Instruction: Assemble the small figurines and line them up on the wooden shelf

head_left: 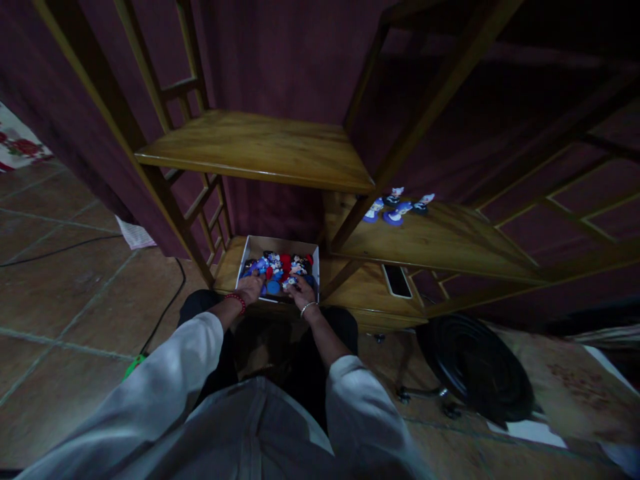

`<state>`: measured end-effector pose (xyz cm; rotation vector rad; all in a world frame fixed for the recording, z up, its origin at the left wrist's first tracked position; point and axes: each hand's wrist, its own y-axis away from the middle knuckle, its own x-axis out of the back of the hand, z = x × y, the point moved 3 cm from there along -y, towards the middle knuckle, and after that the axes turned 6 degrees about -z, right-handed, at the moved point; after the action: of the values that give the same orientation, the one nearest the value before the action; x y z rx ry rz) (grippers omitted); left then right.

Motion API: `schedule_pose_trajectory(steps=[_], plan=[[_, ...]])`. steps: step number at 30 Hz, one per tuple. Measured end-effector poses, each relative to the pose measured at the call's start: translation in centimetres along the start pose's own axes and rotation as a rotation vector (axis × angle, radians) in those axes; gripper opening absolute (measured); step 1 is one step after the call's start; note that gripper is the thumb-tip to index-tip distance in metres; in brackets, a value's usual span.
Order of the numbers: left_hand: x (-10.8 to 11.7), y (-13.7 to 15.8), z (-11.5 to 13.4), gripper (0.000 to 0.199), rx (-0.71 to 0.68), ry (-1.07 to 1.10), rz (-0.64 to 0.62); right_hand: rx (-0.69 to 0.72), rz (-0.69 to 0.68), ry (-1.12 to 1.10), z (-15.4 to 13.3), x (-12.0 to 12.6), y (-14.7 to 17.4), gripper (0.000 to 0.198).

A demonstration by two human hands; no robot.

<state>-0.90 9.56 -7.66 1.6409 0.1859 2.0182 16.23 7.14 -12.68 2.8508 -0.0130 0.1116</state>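
A white cardboard box (250,248) sits on the lowest wooden shelf (231,265), filled with several small red, blue and white figurines (280,265). My left hand (250,288) reaches into the box's near left side, fingers down among the figurines. My right hand (301,291) rests at the near right of the box, its fingertips touching a figurine. Whether either hand grips a piece is too small to tell. Several similar figurines (396,205) stand on the middle shelf (450,243) to the right.
A dark phone (397,281) lies on the low shelf, right of the box. An upper shelf board (260,148) overhangs the box. A black round object (475,367) lies on the tiled floor at right. A cable (165,307) runs along the floor at left.
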Motion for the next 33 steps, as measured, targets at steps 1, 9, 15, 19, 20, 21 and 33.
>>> schedule_pose_trajectory(steps=[1, 9, 15, 19, 20, 21, 33], plan=[[0.0, 0.1, 0.0, 0.037, 0.0, 0.005, 0.007, -0.007, 0.005, -0.001, 0.0, 0.0, 0.0, 0.044], [-0.1, 0.7, -0.1, 0.039, -0.002, 0.001, 0.032, -0.008, 0.013, -0.033, -0.6, 0.0, 0.5, 0.042], [-0.1, 0.9, -0.1, 0.038, -0.018, 0.002, 0.041, 0.04, -0.003, -0.071, -0.9, 0.0, 0.8, 0.047], [0.0, 1.0, -0.1, 0.036, -0.023, 0.002, 0.036, 0.067, 0.002, -0.059, -1.1, 0.0, 1.0, 0.05], [0.0, 1.0, -0.1, 0.036, -0.025, -0.003, 0.033, 0.074, -0.002, -0.066, -1.1, 0.1, 1.1, 0.052], [0.0, 1.1, -0.1, 0.036, -0.027, -0.008, 0.029, 0.079, -0.009, -0.075, -1.1, 0.1, 1.1, 0.053], [-0.1, 1.4, -0.1, 0.031, -0.03, 0.013, 0.076, 0.078, 0.051, -0.144, 0.4, 0.5, -0.5, 0.053]])
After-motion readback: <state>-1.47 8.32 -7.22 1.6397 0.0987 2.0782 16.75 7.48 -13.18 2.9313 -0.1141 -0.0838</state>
